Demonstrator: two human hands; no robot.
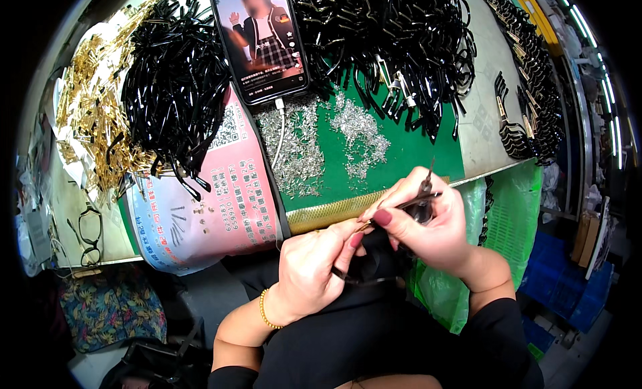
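Note:
My left hand (314, 265) pinches a thin black eyeglass temple arm (358, 279) with a small gold tip near my thumb. My right hand (428, 222) grips a dark slim hand tool (425, 191) whose point sticks up, and its fingertips meet the gold end of the arm. Both hands hover just in front of the table's near edge, above my lap.
On the green mat (414, 148) lie two heaps of tiny silver screws (361, 131). Piles of black temple arms (175, 81) and gold metal parts (90, 115) fill the back. A phone (261, 41) stands propped, playing a video. Spectacles (90, 232) lie at left; green bag (515, 208) hangs right.

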